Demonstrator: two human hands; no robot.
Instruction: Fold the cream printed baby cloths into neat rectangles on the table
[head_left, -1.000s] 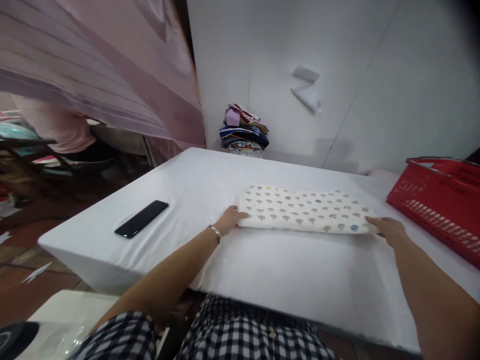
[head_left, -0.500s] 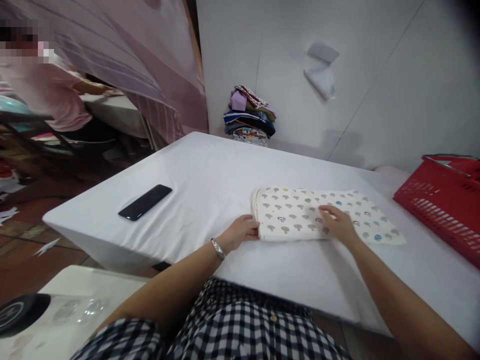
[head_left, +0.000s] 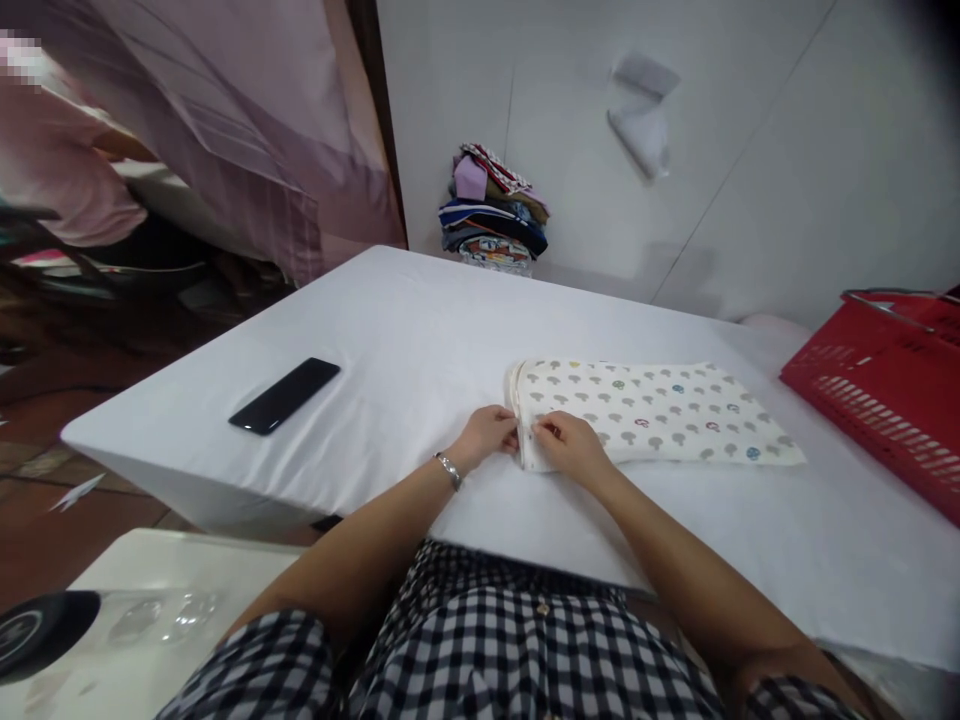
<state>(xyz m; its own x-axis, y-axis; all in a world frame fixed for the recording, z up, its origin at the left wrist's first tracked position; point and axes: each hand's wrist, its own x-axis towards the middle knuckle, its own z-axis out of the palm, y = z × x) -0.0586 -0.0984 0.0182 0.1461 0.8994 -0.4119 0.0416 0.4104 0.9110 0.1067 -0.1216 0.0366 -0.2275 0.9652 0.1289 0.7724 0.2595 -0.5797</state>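
Observation:
A folded cream cloth (head_left: 660, 410) printed with grey and a few coloured mushrooms lies flat on the white-covered table (head_left: 420, 330). At its left folded edge, my left hand (head_left: 489, 437) has its fingers closed on the layers. Just to the right, my right hand (head_left: 571, 447) rests over the cloth's near left part, thumb and fingers pinched at the same edge. The two hands are close together, a narrow strip of cloth showing between them. Part of the near left corner is hidden by my right hand.
A black phone (head_left: 285, 396) lies on the table's left part. On the right stands a red basket (head_left: 885, 390). Folded clothes (head_left: 493, 212) are stacked beyond the far edge by the wall. A person in pink (head_left: 75, 180) is behind the curtain (head_left: 277, 120).
My right hand has moved left from the cloth's right end, across its middle, to the left edge. My left hand stays at that edge. The cloth now lies flat on the table.

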